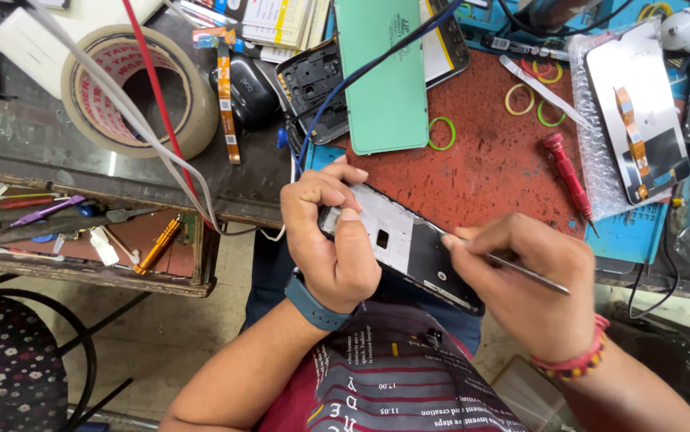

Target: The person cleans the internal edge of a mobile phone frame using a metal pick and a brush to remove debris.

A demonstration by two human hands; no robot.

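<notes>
Left hand (330, 240): yours, closed round the near end of the phone frame (405, 248), thumb laid over its top face, fingers curled under. Wrist carries a blue band.
Right hand (525, 280): yours, pinched shut on a thin metal tool (521, 270), pen-style grip; tip sits at the frame's far long edge.
Frame position: held in the air betw. both hands, just off the bench edge, above your lap, tilted w/ 1 end lower to the right.
Frame handling: looks thin, light, stiff but easy to bend or crack; white inner face w/ 1 small cutout. Judging by that, take it by the long side rails, not the flat middle; go easy w/ the tool tip, it could slip on smooth plastic.
Red mat (489, 160): just beyond your hands; on it a red screwdriver (567, 176) and 4 or so rubber bands (442, 133), green and yellow.
Green back cover (385, 76): further out, lying flat, partly over a black phone shell (313, 88).
Screen part (641, 112): far right, on bubble wrap, orange flex cable showing.
Tape roll (141, 88): far left, wide, tan, wires crossing it.
Drawer (89, 232): left, open below the bench, w/ small tools inside.
</notes>
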